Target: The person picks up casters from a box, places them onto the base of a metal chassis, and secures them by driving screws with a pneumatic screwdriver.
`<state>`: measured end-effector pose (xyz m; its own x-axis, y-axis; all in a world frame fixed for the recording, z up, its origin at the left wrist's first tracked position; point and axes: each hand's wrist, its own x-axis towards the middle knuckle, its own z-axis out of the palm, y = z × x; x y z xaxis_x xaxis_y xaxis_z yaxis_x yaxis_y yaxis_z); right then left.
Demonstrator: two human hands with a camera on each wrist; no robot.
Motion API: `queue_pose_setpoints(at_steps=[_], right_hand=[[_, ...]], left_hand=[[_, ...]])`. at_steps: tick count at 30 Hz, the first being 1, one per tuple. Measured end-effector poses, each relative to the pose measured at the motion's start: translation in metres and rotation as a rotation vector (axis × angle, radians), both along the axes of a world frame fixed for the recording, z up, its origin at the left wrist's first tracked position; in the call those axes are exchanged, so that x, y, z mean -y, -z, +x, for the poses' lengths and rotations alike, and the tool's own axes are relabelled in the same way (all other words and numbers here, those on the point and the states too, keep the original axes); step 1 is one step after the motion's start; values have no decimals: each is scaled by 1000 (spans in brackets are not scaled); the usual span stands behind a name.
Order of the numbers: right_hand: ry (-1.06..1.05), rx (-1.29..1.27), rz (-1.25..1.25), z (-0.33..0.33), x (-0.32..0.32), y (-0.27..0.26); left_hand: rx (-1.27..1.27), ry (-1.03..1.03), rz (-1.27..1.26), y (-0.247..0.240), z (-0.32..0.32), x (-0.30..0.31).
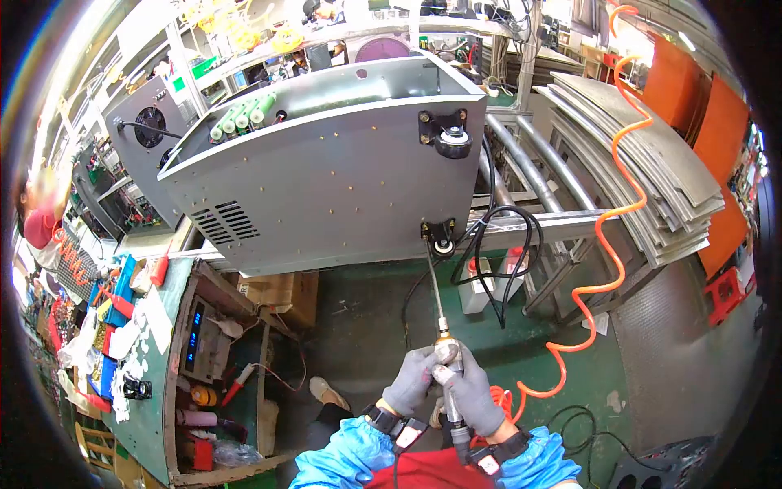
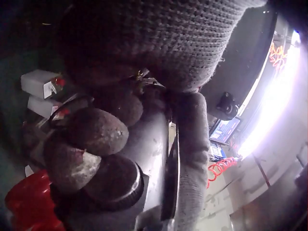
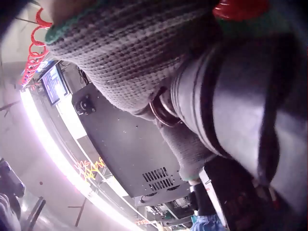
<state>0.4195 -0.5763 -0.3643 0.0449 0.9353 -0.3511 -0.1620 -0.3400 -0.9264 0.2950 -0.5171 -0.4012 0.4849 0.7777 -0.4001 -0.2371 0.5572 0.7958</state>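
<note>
Both hands wear grey knit gloves and hold a power screwdriver (image 1: 454,410) with a long thin bit (image 1: 435,287). My left hand (image 1: 411,381) grips near the front of the tool, and my right hand (image 1: 474,393) is wrapped round its body. The bit reaches up to the lower caster (image 1: 441,246) on a grey metal cabinet (image 1: 326,183); its tip overlaps the caster's bracket in the head view. A second caster (image 1: 452,140) is fixed higher up. Close up in the right wrist view, the tool's thick barrel (image 3: 236,106) lies beside the glove.
The cabinet lies on a roller conveyor (image 1: 562,167). A coiled orange air hose (image 1: 617,253) hangs at the right by stacked metal sheets (image 1: 643,155). A black cable (image 1: 521,220) loops beside the casters above white bottles (image 1: 474,292). A cluttered green workbench (image 1: 155,399) stands left.
</note>
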Motion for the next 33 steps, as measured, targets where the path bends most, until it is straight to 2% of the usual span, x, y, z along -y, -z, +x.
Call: queue_pose_setpoints(at_steps=[8,11,14,17,19,24,33], right_hand=[[24,24,-15,-4,-4,-6],[23,27,-25,-5,-5,-9],[26,11,-28,-6,-5,-9],[23,-6,45,-5,-6,3],[23,28,88,-6,-2,11],[-17,28,39,-5,17,-14],[1,32,104,-2,11,-13]], left_hand=[[-10,14,1,0,-3,-5],[-6,32,-32,-14,-6,-6],[-5,-18,-3,-10,-2,-4],[56,-8,40,0,-1,-4],[12,-5,61,3,-2,0],[-9,14,59,-8,-5,13],[-39,2,84,0,-1,4]])
